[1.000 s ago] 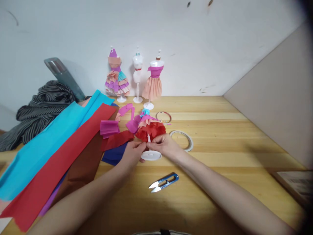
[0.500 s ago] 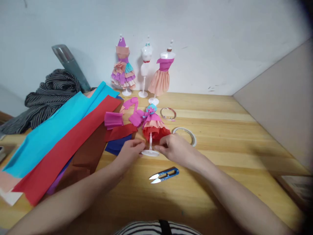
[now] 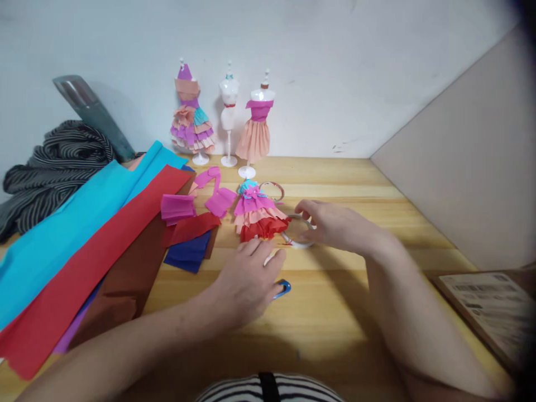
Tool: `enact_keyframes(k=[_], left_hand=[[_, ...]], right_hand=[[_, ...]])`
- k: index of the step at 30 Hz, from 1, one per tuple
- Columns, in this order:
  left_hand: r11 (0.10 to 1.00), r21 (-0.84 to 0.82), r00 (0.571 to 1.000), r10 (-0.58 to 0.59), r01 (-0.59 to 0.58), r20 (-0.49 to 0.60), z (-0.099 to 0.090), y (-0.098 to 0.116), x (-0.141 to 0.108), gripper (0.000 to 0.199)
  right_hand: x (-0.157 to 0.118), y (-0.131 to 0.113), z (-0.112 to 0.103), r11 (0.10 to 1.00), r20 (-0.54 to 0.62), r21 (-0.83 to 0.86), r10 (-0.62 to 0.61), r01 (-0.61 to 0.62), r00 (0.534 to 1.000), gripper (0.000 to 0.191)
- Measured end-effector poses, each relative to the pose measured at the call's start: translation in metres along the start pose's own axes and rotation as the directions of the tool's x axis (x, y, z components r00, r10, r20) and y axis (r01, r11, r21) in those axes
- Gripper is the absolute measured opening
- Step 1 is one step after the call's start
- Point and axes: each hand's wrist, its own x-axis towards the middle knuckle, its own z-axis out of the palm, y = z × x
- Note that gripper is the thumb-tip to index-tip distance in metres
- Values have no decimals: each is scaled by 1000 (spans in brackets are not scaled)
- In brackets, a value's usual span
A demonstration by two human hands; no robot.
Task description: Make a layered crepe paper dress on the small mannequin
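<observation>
A small dress form (image 3: pixel 268 260) wears a tiered paper dress (image 3: pixel 257 215) in blue, magenta, peach and red. My left hand (image 3: pixel 249 279) lies palm down at its foot, fingers spread, hiding most of the stand and base. Under its thumb side, the blue handle of thread snips (image 3: pixel 285 288) shows; the blades are covered. To the right of the dress, my right hand (image 3: pixel 335 223) curls its thumb and fingers around the edge of a white roll of tape (image 3: pixel 299 244), which rests on the table.
Three dress forms (image 3: pixel 229 120) stand by the wall. A second tape roll (image 3: pixel 274 191) lies behind the dress. Paper scraps (image 3: pixel 190 251) and long red (image 3: pixel 104 268) and blue paper sheets (image 3: pixel 84 218) cover the left side, near a striped cloth (image 3: pixel 62 162) and bottle (image 3: pixel 96 114).
Both hands have left the dress form's stand. My right hand has gone to the tape roll; my left has come down flatter, over the snips. The view has turned slightly right.
</observation>
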Motion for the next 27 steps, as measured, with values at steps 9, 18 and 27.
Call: enact_keyframes(k=[9,18,27], left_hand=[[924,-280,938,-311,260,-154,10,-31,-22,15],[601,-721,856,-516,344,-23,4,-23,-43,5],[333,-818,722,-678,469,138,-2,-26,-30,22]], right_hand=[[7,-5,0,992,113,90,-95,85,989,34],[-2,-50,34,855,-275,254,-384,452,881,71],[32,-70,64,749,-646,410,-164,520,745,23]])
